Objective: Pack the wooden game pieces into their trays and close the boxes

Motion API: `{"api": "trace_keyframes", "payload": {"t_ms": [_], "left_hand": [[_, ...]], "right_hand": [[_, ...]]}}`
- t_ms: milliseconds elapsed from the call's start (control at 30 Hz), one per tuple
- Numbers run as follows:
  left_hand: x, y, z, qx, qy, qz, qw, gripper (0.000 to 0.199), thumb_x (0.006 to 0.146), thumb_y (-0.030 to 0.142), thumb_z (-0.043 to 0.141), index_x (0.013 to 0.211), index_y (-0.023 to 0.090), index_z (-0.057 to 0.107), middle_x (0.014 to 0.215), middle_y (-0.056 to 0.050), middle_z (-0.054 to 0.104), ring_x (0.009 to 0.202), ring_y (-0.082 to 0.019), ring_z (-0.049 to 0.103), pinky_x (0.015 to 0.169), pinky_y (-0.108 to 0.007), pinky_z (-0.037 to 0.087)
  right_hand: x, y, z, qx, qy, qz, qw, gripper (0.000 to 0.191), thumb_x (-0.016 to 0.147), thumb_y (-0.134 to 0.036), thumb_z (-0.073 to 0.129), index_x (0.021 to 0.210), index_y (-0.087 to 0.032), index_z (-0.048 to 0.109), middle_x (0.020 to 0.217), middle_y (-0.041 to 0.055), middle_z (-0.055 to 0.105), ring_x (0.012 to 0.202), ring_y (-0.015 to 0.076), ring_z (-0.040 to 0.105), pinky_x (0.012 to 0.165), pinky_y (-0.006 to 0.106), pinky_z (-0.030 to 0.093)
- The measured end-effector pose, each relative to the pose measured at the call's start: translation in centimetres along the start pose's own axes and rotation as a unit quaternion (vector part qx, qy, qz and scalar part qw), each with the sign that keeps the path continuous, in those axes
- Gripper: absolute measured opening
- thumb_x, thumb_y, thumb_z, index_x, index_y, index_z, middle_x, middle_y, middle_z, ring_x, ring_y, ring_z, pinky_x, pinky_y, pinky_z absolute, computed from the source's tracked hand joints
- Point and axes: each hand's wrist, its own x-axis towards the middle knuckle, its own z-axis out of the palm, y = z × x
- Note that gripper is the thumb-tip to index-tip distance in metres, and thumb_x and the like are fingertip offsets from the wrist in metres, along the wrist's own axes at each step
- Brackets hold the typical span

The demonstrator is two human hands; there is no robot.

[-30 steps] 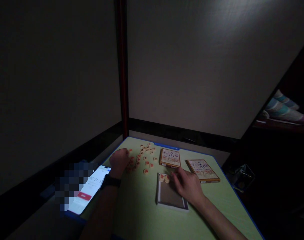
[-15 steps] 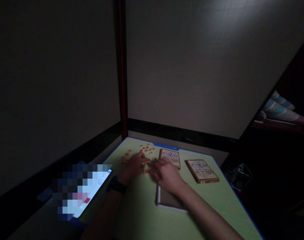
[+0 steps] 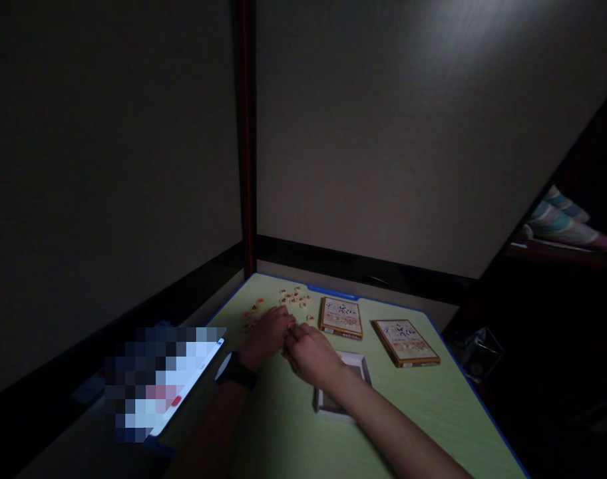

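Both hands meet over the left half of a pale green table (image 3: 283, 412). My left hand (image 3: 271, 331), with a dark watch (image 3: 241, 372) at its wrist, has its fingers curled; their tips are partly hidden. Against it, my right hand (image 3: 311, 352) is closed, its fingertips around a round Chinese chess piece (image 3: 291, 326) with red marking. Further pieces (image 3: 288, 298) lie loosely grouped behind the hands, with a few reddish ones (image 3: 254, 307) left of my left hand. Under my right forearm stands a shallow open box tray (image 3: 328, 407), partly covered by the arm.
Two flat boxes with Chinese lettering lie on the table, one (image 3: 341, 317) behind the tray and one (image 3: 406, 342) to the right. A lit screen (image 3: 184, 392), partly blurred out, is at the left edge. Walls (image 3: 358, 166) stand close behind the table.
My right hand has moved left and closer to me, off the near edge of the middle box, and now touches my left hand. More of the open tray shows.
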Motion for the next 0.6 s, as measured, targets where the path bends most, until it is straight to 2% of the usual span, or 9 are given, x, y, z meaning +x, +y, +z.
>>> {"api": "trace_keyframes", "payload": {"t_ms": [167,267,333,467,600], "left_hand": [[-0.1,0.3,-0.1,0.012,0.007,-0.034,0.999,0.025,0.087,0.01,0.044,0.096,0.018,0.066,0.109,-0.009,0.063,0.107,-0.022,0.055,0.098,-0.037,0.043],[-0.2,0.4,-0.3,0.019,0.002,-0.044,0.999,0.019,0.089,0.012,0.047,0.097,0.017,0.064,0.112,-0.01,0.063,0.112,-0.024,0.054,0.101,-0.039,0.043],[-0.2,0.5,-0.3,0.024,-0.007,-0.044,0.999,0.016,0.088,0.012,0.05,0.096,0.017,0.063,0.113,-0.01,0.062,0.113,-0.025,0.054,0.101,-0.039,0.043],[-0.1,0.6,-0.3,0.039,-0.011,-0.041,0.998,0.012,0.089,0.012,0.051,0.095,0.017,0.06,0.112,-0.011,0.062,0.111,-0.025,0.053,0.1,-0.04,0.043],[0.0,0.8,-0.2,0.056,-0.002,-0.039,0.998,0.009,0.092,0.016,0.05,0.093,0.017,0.06,0.109,-0.011,0.062,0.109,-0.025,0.053,0.1,-0.04,0.042]], "right_hand": [[-1.4,0.5,-1.5,0.057,0.046,-0.013,0.997,0.019,0.098,-0.02,0.05,0.108,-0.012,0.064,0.105,0.015,0.069,0.102,0.0255,0.061,0.091,0.036,0.047],[-4.2,1.9,-3.1,0.138,0.055,0.011,0.989,0.011,0.094,-0.014,0.054,0.102,-0.015,0.061,0.096,0.0096,0.069,0.09,0.0218,0.063,0.08,0.031,0.049],[-6.5,2.7,-3.5,0.186,0.064,0.034,0.98,0.012,0.091,-0.011,0.055,0.1,-0.017,0.059,0.094,0.0071,0.068,0.083,0.0192,0.063,0.073,0.028,0.048],[-9.6,3.0,-2.1,0.219,0.044,0.055,0.973,0.018,0.087,-0.004,0.053,0.094,-0.018,0.06,0.096,0.0067,0.069,0.085,0.0184,0.065,0.076,0.027,0.049],[-9.9,2.3,0.1,0.202,0.008,0.083,0.976,0.02,0.087,-0.002,0.051,0.094,-0.016,0.064,0.105,0.011,0.07,0.097,0.0216,0.067,0.086,0.029,0.051]]}}
